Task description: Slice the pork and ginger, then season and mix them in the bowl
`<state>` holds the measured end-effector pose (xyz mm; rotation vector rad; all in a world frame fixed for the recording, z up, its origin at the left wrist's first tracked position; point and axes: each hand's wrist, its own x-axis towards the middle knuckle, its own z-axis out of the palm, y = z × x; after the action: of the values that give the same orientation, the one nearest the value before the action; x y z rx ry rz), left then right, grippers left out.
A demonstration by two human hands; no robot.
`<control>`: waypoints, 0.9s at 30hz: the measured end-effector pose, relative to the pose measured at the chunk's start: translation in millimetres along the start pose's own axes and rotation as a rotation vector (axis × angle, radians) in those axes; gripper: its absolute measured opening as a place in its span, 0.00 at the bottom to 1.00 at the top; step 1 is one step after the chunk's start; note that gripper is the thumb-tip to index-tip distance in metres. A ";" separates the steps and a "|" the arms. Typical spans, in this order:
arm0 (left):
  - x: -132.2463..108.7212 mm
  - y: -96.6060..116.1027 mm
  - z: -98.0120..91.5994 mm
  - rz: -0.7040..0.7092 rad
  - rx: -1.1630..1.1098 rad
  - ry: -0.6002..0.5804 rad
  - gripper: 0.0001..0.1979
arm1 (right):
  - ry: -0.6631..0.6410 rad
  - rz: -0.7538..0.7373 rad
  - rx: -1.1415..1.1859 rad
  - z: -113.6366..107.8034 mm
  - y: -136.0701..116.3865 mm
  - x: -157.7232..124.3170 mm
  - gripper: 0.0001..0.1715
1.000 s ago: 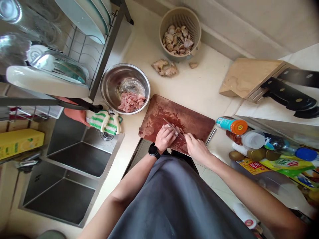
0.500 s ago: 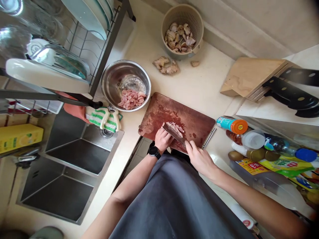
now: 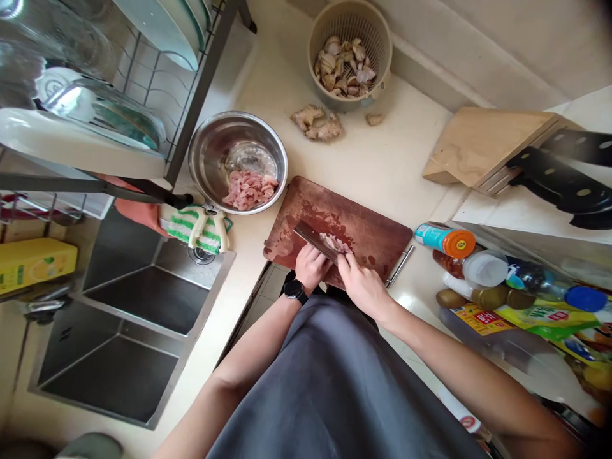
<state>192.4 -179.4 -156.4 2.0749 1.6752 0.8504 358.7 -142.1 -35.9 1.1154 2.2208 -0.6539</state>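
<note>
Right at the middle of things, the right hand (image 3: 362,287) is closed around the grip of a broad cleaver (image 3: 315,241), its blade slanting up and left across the board. The left hand (image 3: 310,268), a black watch (image 3: 295,291) on its wrist, sits curled and half-closed just beneath the blade; whether it is actually pinching anything I cannot tell, since the fingertips are partly hidden. A small strip of raw pink meat (image 3: 333,243) lies on the wet, stained wooden cutting board (image 3: 377,236), touching the blade. It looks soft, limp and slippery — light, but likely to slide, so it seems best pinned from above with curled fingers, away from the edge, rather than gripped by its thin ends.

Beyond the board, more sliced meat (image 3: 249,190) lies in a steel mixing bowl (image 3: 205,146), with a green-striped cloth (image 3: 196,229) near its rim. Farther on are knobbly pieces of ginger (image 3: 318,124) on the counter, a round plastic basket (image 3: 349,25) of pale pieces, and a wooden knife block (image 3: 482,146) at the far right.
</note>
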 end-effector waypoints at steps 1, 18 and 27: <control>1.7 1.0 -1.0 0.015 0.013 -0.005 0.07 | -0.037 0.008 0.002 6.0 5.8 -9.6 0.27; 2.6 -0.1 4.1 -0.017 -0.016 -0.008 0.05 | -0.069 0.035 0.097 18.5 35.1 -26.1 0.23; -1.7 -1.8 1.4 -0.011 0.024 -0.017 0.09 | -0.015 0.012 -0.034 17.4 4.1 -34.8 0.31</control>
<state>191.6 -180.5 -159.0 2.0814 1.6948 0.8111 383.9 -170.3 -25.8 1.1031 2.2026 -0.6152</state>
